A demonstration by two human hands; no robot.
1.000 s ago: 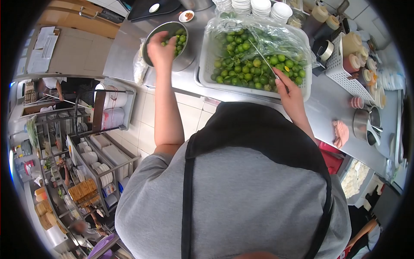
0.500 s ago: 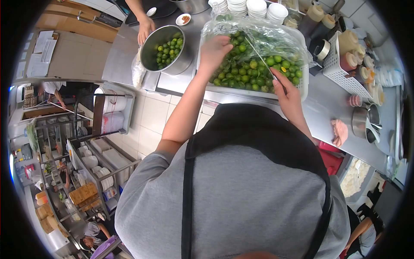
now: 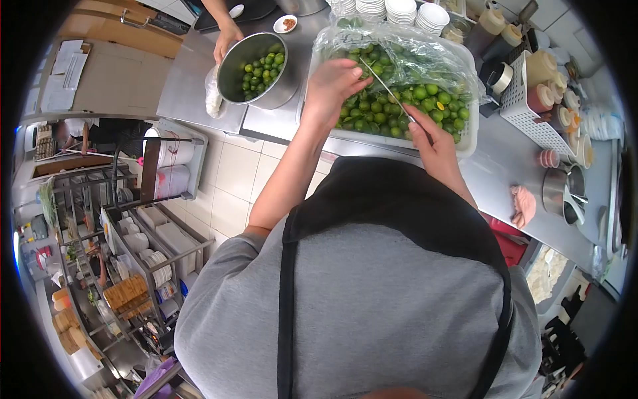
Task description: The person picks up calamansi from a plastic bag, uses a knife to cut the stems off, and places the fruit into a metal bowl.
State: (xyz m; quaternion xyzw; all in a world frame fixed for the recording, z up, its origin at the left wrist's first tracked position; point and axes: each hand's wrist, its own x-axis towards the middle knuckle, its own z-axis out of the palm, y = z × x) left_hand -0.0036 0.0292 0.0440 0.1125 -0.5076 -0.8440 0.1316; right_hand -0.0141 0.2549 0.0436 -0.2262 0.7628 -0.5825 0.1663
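My right hand [image 3: 432,138] grips the handle of a knife [image 3: 392,95], whose thin blade slants up and left over a heap of small green limes [image 3: 373,113]. Close to the blade's tip, my left hand [image 3: 335,86] has its thumb and fingers drawn together; what they hold, if anything, is hidden. The limes lie in a white plastic tray [image 3: 469,136], partly under a clear plastic bag [image 3: 422,54]. One fruit near the right side shows a yellow-orange face.
Left of the tray stands a metal pot [image 3: 278,93] with several limes inside. A co-worker's hand [image 3: 228,38] is beside it, near a plastic-wrapped bundle [image 3: 212,93]. Stacked white bowls [image 3: 400,10], a white basket of bottles [image 3: 525,106] and a pink cloth [image 3: 523,205] share the counter.
My left hand has moved slightly right and down toward the knife tip. My right hand and the knife have shifted a little left. The co-worker's hand remains by the pot.
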